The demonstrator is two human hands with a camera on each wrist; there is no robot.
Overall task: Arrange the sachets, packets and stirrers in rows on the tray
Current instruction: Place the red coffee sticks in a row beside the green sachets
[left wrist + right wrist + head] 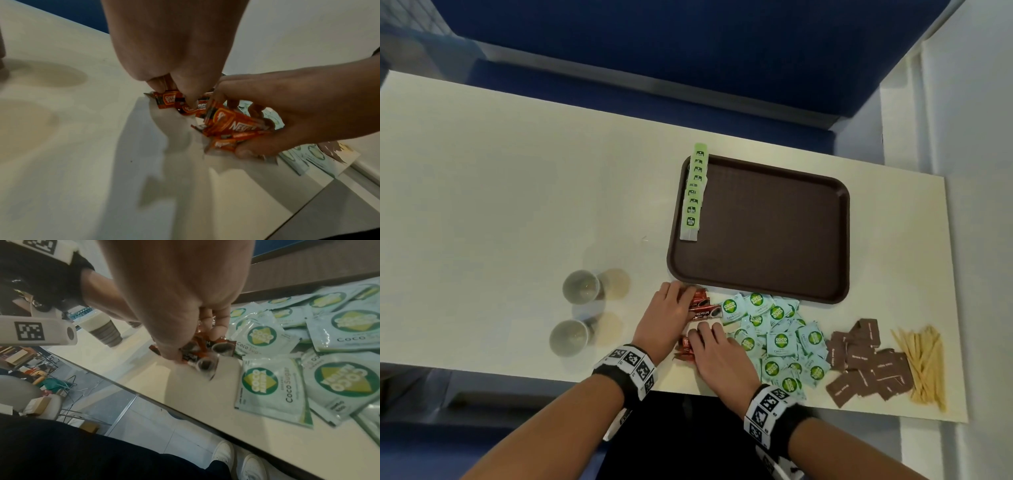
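Red coffee sachets point(700, 310) apparently gripped, both hands' fingers point(709, 330)

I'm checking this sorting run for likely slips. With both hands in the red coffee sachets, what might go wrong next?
1. The right hand grips several loosely fanned red coffee sachets; some may slip when lifted.
2. They lie against the Coco Sugar packets, so a sweep could drag those along.
3. The green tea-bag row overhangs the tray rim at its far end; bumping the tray might scatter it.
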